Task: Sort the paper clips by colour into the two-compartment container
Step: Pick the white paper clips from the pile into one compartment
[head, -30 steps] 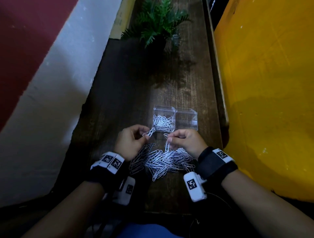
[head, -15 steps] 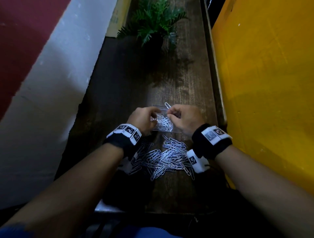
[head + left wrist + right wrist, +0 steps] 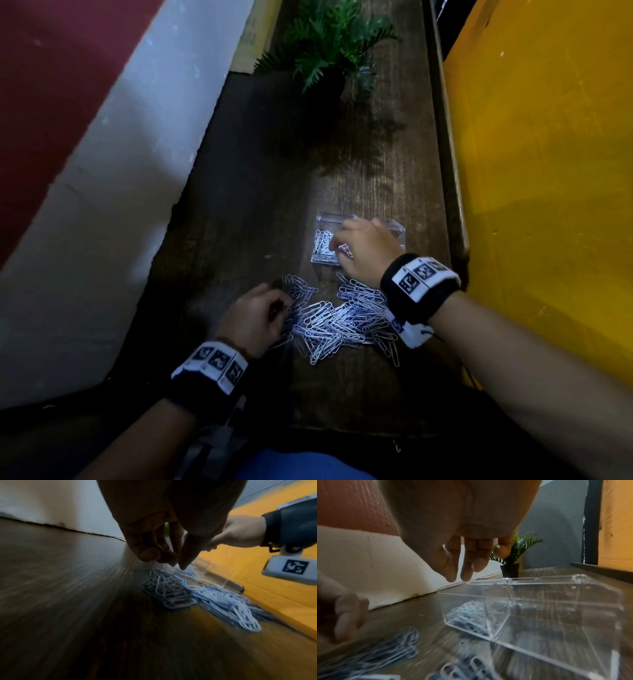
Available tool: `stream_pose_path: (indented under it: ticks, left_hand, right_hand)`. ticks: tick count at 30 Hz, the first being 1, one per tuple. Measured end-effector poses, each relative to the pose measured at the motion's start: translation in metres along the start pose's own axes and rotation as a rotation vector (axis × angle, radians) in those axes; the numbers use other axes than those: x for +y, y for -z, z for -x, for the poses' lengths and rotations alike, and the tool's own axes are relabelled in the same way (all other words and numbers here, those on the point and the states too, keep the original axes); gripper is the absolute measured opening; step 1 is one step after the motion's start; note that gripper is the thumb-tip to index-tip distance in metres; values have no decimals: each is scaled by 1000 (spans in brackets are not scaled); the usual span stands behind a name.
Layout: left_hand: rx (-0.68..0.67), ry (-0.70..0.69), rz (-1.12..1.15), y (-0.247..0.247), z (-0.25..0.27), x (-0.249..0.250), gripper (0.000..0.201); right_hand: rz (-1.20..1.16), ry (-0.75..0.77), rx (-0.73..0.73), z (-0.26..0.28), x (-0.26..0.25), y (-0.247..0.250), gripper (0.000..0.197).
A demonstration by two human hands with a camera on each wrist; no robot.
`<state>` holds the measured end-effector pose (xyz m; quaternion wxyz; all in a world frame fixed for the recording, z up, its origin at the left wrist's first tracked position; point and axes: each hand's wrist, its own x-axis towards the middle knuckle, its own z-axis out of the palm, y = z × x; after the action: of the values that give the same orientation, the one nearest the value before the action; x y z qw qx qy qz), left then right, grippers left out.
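Observation:
A loose pile of paper clips (image 3: 339,318), white ones mixed with darker grey ones, lies on the wooden table. Behind it stands the clear two-compartment container (image 3: 399,229). White clips (image 3: 467,611) fill its left compartment, and only wood shows through the right one. My right hand (image 3: 337,241) hovers over the left compartment with straight, relaxed fingers (image 3: 465,573) and holds nothing. My left hand (image 3: 286,303) is at the pile's left edge with thumb and fingertips (image 3: 184,561) drawn together just above the clips. Blur hides whether a clip is between them.
The table (image 3: 260,212) is a narrow plank between a white and red wall on the left and a yellow panel (image 3: 548,171) on the right. A small potted plant (image 3: 329,58) stands at the far end.
My left hand has drawn back from the container to the pile's left edge. My right hand has stayed over the container, and the clip it held up is no longer in it.

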<state>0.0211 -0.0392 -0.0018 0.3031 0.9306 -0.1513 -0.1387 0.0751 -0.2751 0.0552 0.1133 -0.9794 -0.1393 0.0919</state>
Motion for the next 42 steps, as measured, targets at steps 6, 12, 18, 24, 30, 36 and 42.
stream_pose_path:
  ticks: [6, 12, 18, 24, 30, 36, 42]
  left_hand:
    - [-197, -115, -130, -20, 14, 17, 23]
    - [-281, -128, -269, -26, 8, 22, 25]
    - [-119, -59, -29, -23, 15, 12, 2]
    - [-53, 158, 395, -19, 21, 8, 18]
    - [-67, 221, 472, -19, 23, 5, 32]
    - [-6, 228, 337, -21, 22, 5, 6]
    - [27, 24, 145, -23, 15, 16, 8]
  right_hand:
    - [-100, -3, -120, 45, -18, -41, 8]
    - [-57, 56, -207, 45, -30, -62, 26]
    - [-152, -10, -142, 45, -27, -64, 9]
    - [-397, -158, -162, 50, -19, -55, 5]
    - [-599, -221, -92, 55, -15, -53, 12]
    - [-336, -116, -121, 46, -19, -49, 22]
    - [-100, 54, -171, 31, -32, -54, 21]
